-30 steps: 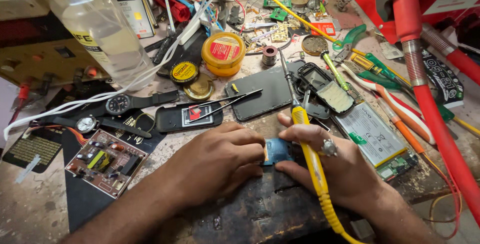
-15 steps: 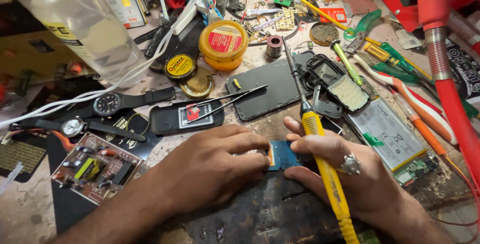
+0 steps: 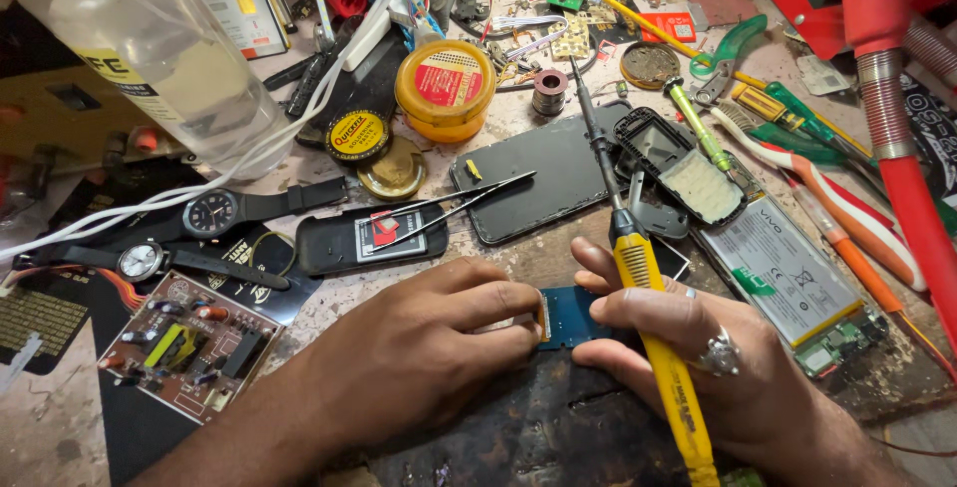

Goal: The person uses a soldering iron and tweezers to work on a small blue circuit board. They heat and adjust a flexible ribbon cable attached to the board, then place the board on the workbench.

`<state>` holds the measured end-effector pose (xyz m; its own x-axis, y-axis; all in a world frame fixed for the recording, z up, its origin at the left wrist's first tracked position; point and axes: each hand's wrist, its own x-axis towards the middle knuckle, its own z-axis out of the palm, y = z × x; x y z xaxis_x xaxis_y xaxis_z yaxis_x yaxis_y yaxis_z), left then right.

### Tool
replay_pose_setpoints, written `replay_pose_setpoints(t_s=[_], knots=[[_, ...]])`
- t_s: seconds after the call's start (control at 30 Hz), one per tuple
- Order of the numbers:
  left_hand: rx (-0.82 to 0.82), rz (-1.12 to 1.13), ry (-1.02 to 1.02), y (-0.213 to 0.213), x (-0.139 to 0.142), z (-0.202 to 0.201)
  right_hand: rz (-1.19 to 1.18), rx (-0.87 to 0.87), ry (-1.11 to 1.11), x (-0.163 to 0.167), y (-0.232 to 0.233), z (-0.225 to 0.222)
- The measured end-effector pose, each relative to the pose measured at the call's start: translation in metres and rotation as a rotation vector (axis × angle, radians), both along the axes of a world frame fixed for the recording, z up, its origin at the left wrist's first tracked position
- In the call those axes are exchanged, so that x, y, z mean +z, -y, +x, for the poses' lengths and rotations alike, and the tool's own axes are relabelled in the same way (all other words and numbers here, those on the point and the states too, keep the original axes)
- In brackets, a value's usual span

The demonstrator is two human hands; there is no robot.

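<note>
blue rectangular circuit board (image 3: 570, 318) pinched between both hands at the desk (image 3: 329, 452) front.
left hand (image 3: 419, 347) grip pinches its left edge; right hand (image 3: 688, 357) grips the yellow-handled soldering iron (image 3: 638, 268), tip raised; steady board flat before soldering.

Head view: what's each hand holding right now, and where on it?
The left hand pinches the small blue circuit board at its left edge. The right hand grips its right side and holds the yellow-handled soldering iron by the handle.

Circuit board (image 3: 570, 316) between both hands, tweezers (image 3: 454, 210) behind, watches (image 3: 214, 213) left
</note>
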<state>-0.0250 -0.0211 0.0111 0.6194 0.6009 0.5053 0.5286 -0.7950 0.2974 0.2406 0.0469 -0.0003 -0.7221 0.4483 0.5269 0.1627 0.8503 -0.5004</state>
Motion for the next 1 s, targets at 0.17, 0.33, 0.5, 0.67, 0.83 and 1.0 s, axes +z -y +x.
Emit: replay_pose_setpoints(t_s=[0.17,0.33,0.5,0.67,0.83,1.0], knots=[[0.014,-0.016,-0.021,0.0006,0.003,0.0026,0.012,0.009,-0.006,-0.0016,-0.0006,-0.0004],[0.037,-0.043,0.019,0.0031,0.0035,0.004,0.018,0.011,-0.006,-0.0018,0.0002,0.0],[0.043,-0.019,0.008,0.0039,0.0011,0.0041,0.05,0.015,-0.009,-0.0015,-0.0004,0.0001],[0.046,-0.026,-0.001,0.004,0.0001,0.0037,0.041,0.011,-0.009,-0.0019,-0.0007,-0.0001],[0.057,-0.016,0.01,0.0044,0.0008,0.0044,0.049,-0.002,-0.006,-0.0008,0.0005,0.0],[0.058,-0.03,-0.011,0.0051,0.0005,0.0051,0.014,-0.007,-0.002,-0.0004,0.0015,-0.0004]])
